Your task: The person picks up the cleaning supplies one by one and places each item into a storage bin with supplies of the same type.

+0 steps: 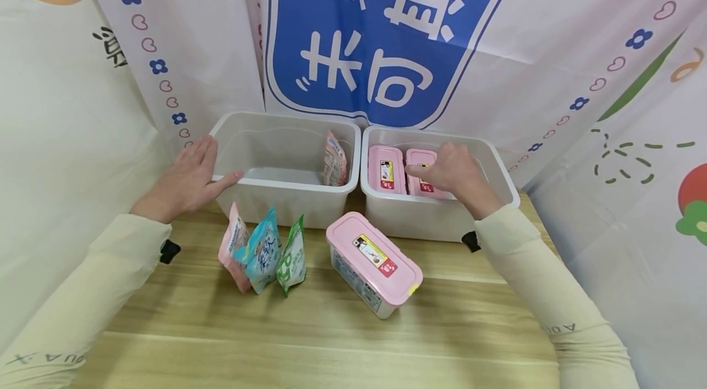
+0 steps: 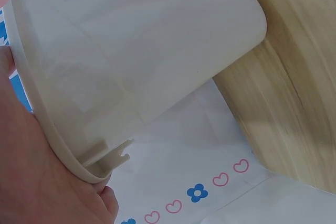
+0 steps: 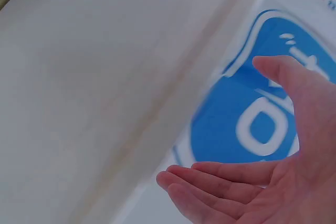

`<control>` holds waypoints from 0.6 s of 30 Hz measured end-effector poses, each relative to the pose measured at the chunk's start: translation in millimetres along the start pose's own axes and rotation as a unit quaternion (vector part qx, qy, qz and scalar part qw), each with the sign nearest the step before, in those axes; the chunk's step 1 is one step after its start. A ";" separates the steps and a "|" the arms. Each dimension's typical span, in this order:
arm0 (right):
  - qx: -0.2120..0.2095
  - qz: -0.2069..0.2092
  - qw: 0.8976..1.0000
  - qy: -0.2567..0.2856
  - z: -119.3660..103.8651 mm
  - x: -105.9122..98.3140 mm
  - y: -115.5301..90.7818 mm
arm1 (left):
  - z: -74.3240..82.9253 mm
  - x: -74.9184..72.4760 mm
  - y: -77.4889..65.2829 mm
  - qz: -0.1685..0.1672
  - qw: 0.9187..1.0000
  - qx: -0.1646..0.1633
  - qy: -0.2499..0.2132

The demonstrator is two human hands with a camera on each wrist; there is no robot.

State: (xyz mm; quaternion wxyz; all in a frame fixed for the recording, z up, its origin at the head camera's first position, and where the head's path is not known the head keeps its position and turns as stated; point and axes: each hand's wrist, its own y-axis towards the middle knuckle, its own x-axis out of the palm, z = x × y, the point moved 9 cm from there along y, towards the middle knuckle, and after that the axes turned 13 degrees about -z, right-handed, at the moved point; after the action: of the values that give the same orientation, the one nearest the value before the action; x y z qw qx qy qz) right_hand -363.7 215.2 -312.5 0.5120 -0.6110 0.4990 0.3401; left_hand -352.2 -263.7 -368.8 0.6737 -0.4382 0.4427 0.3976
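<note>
My left hand point(image 1: 190, 177) rests at the left front corner of the left bin point(image 1: 287, 196), thumb spread over the front rim. In the left wrist view, fingertips point(image 2: 108, 201) show beside the bin's corner. My right hand point(image 1: 455, 171) is over the right bin point(image 1: 420, 217), fingers spread apart, holding nothing. Inside that bin stand a pink-lidded tub point(image 1: 385, 159) and another pink-lidded tub point(image 1: 422, 157), partly hidden by the hand. One pink pouch point(image 1: 334, 162) stands inside the left bin at its right end.
On the wooden table point(image 1: 265, 340) before the bins stand a pink pouch point(image 1: 234, 248), a blue pouch point(image 1: 264, 254) and a green pouch point(image 1: 294, 257). To their right a pink-lidded tub point(image 1: 372, 263) sits at an angle. Printed cloth point(image 1: 210, 27) hangs behind and beside the table.
</note>
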 end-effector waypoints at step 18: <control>-0.141 0.046 0.988 -0.035 -38.2 -9.7 -72.6 | -0.2 0.1 0.6 0.004 1.000 0.003 -0.008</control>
State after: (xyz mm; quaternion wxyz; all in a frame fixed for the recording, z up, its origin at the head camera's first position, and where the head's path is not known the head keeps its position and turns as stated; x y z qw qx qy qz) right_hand -300.4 179.3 -273.4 0.4219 -0.6411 0.4550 0.4515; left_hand -352.8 -263.7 -369.1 0.6769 -0.4314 0.4400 0.4026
